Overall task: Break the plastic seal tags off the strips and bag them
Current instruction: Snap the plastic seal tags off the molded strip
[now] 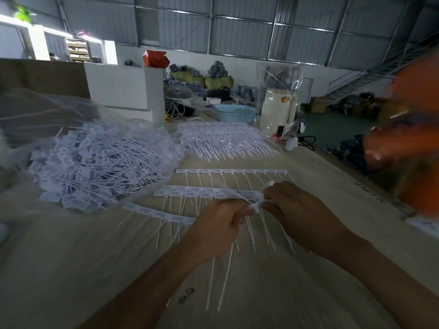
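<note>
Both hands meet over the table (71,269), fingers curled and pinching a white strip (209,194) of seal tags between them. The left hand (218,224) grips loose tags (234,248) whose thin tails hang down below its fingers toward the person. The right hand (294,210) pinches the strip's right end, just beside the left fingertips, and a small white piece pokes up above its knuckles; what that piece is cannot be told.

Left of the hands a second strip (156,213) lies flat on the table, its tails pointing toward the person. Beyond the fingers a third strip (231,172) lies across the table, also with tails toward the person.

Farther left and beyond, a clear bag (28,119) lies open with a big heap of separated tags (99,160) in it. Straight beyond the third strip sits a stack of unbroken strips (225,138) under clear film.

Past that stack stand a blue basket (235,113), a cream canister (275,110) wrapped in clear plastic, and white boxes (123,86). At the far right, blurred, another person's hand (380,148) and orange sleeve (418,91) are in view.
</note>
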`<act>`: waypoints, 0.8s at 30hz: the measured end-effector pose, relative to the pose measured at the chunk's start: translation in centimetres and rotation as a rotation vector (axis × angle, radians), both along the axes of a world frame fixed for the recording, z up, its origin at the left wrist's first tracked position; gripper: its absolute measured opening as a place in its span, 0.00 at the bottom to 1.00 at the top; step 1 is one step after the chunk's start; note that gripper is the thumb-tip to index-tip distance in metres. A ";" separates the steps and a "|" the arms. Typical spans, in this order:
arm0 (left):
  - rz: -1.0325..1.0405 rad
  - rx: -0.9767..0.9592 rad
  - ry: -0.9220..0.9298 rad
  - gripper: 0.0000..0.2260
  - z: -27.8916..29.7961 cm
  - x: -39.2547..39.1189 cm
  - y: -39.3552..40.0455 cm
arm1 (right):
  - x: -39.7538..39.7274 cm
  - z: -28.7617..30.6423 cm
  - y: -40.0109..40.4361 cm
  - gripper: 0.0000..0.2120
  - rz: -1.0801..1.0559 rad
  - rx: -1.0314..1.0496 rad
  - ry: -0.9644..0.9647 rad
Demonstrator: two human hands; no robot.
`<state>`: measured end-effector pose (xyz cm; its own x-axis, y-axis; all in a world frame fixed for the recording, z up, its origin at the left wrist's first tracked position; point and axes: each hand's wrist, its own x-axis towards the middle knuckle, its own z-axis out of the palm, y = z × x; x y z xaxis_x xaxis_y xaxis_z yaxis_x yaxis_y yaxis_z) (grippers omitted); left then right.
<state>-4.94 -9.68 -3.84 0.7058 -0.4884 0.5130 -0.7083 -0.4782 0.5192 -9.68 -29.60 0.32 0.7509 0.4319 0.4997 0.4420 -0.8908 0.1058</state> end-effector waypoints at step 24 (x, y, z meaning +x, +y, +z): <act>0.007 0.006 -0.110 0.11 0.9 0.4 1.6 | 0.5 -0.1 1.2 0.11 0.171 0.992 0.604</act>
<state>-4.52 -8.12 -2.96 0.6486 -0.4875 0.5845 -0.7577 -0.4862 0.4354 -9.21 -28.37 0.17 0.9510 0.1721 0.2567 0.3051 -0.3893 -0.8691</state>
